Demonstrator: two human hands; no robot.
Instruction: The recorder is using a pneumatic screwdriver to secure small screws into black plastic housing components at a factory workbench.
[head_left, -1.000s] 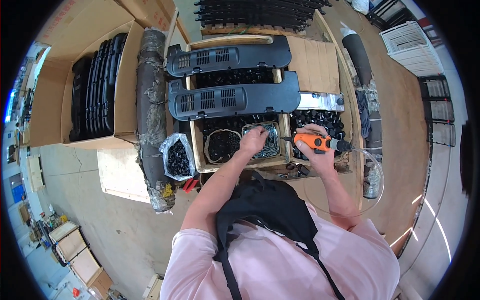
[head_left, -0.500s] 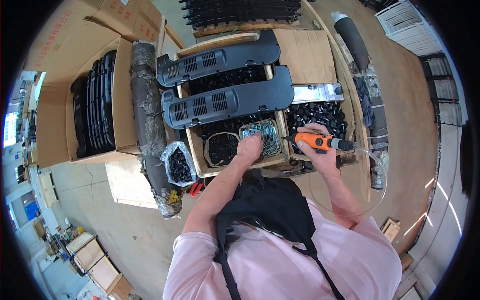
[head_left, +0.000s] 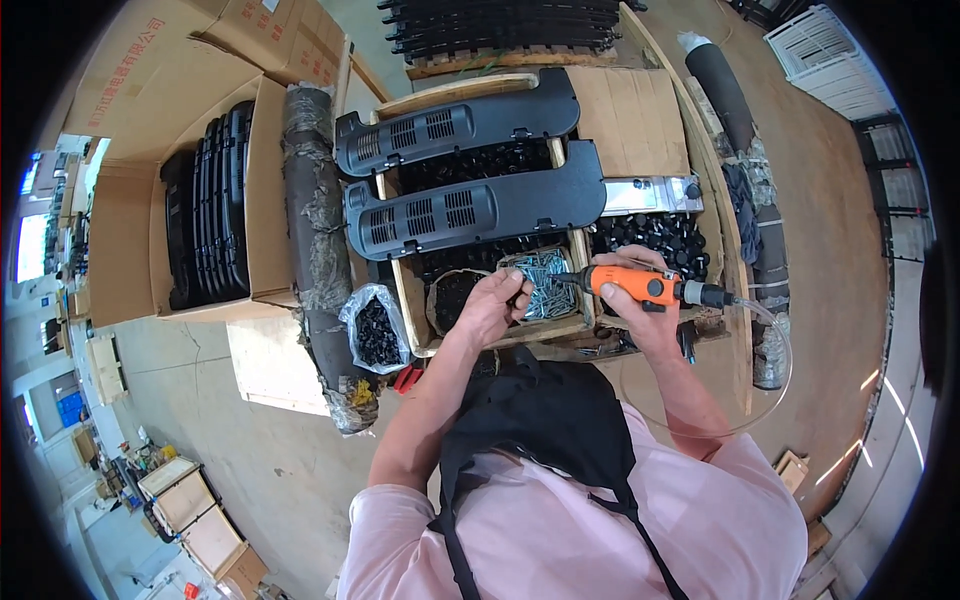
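Note:
My right hand (head_left: 650, 322) is wrapped round an orange air screwdriver (head_left: 625, 285), its black tip pointing left over a tub of silvery screws (head_left: 550, 290). A clear hose (head_left: 768, 312) trails from its back end. My left hand (head_left: 488, 308) is closed with fingertips pinched together at the tub's left edge, close to the screwdriver's tip; what the fingers hold, if anything, is too small to make out. Beside it, partly covered, sits a round container of small black parts (head_left: 455, 297). Beyond both hands lie two black vented plastic panels, a nearer one (head_left: 515, 208) and a farther one (head_left: 495, 117).
Panels rest across a wooden crate (head_left: 408, 290) holding black parts. Black caps (head_left: 660, 240) fill a right compartment, below a cardboard sheet (head_left: 630, 120). To the left are a plastic bag of black pieces (head_left: 376, 330), a wrapped roll (head_left: 315, 220) and a carton (head_left: 275, 200) of upright panels.
My left hand has come up out of the screws and back toward me, fingers pinched. The screwdriver's tip now sits over the screw tub, nearer that hand. The whole view has shifted slightly.

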